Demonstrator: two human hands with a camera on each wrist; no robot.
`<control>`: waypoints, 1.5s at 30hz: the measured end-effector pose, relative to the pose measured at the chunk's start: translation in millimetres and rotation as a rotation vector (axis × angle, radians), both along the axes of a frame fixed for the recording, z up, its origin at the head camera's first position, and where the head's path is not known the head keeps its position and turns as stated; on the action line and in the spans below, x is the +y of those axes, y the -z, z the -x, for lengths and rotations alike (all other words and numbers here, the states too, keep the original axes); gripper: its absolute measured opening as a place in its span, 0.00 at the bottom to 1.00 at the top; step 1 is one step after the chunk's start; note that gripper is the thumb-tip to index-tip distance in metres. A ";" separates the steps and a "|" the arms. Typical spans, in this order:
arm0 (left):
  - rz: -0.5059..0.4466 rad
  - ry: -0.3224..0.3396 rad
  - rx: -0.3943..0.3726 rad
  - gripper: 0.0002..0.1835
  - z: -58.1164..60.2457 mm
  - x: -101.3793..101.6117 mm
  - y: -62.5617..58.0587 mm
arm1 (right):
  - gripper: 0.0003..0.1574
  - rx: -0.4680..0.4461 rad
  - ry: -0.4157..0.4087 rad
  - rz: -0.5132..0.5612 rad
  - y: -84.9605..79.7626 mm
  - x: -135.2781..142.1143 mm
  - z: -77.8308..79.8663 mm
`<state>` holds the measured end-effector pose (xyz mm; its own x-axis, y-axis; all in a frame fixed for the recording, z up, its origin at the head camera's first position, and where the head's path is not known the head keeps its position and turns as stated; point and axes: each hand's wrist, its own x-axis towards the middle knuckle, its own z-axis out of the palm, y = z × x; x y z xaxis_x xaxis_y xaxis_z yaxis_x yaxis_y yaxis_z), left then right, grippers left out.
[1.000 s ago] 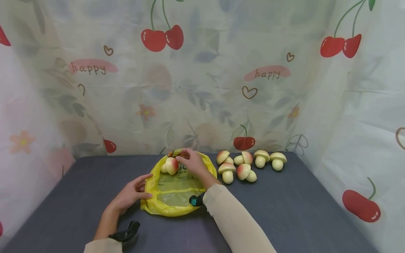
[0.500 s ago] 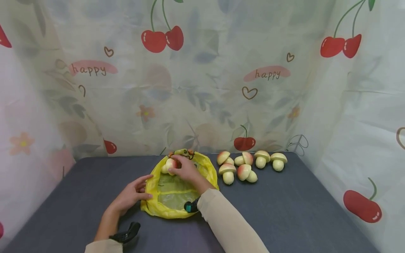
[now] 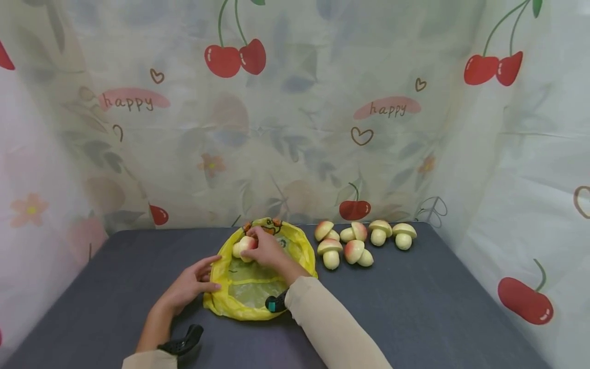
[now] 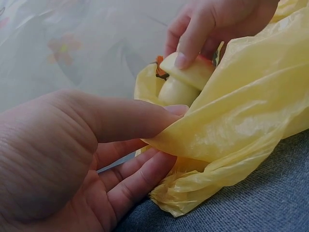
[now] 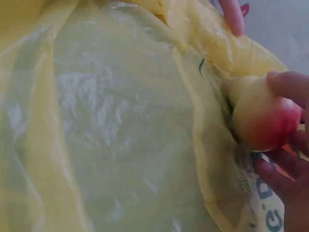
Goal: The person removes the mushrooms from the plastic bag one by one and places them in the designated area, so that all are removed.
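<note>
A yellow plastic bag [image 3: 244, 311] lies on the dark table with its mouth spread wide. My left hand [image 3: 189, 284] is at the bag's left edge; in the left wrist view its thumb and fingers pinch the yellow plastic [image 4: 217, 140]. Inside the bag, near its back left rim, my right hand [image 3: 269, 252] grips a toy mushroom [image 3: 243, 248] with a pale stem and a cap blushed red. In the right wrist view the thumb and fingers hold that mushroom [image 5: 263, 116] by its cap, while the stem points toward the bag's side.
Several more toy mushrooms [image 3: 331, 253] stand or lie on the table [image 3: 415, 307] just right of the bag. A patterned curtain [image 3: 295, 128] hangs along the table's back edge and both sides. Black wrist cameras [image 3: 184, 342] are strapped to both wrists.
My right hand has moved left inside the bag and taken hold of the mushroom, which has shifted slightly left. My left hand stays at the bag's edge.
</note>
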<state>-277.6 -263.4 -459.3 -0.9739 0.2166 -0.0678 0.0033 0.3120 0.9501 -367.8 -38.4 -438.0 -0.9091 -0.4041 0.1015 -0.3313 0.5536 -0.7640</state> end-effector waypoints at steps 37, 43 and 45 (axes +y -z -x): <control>0.019 -0.019 -0.009 0.43 -2.7 3.4 -0.3 | 0.31 0.195 -0.186 -0.061 -49.4 125.5 -9.9; 0.029 -0.018 -0.009 0.43 -2.9 4.7 -0.6 | 0.30 0.237 -0.175 0.013 -56.6 151.9 -13.1; 0.032 -0.020 -0.010 0.43 -2.7 5.3 -0.7 | 0.30 0.246 -0.146 0.031 -58.8 161.1 -13.5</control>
<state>-274.8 -258.0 -458.6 -0.9772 0.1948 -0.0839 -0.0124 0.3424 0.9395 -354.3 122.8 -379.2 -0.7884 -0.5218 0.3259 -0.5829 0.4640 -0.6670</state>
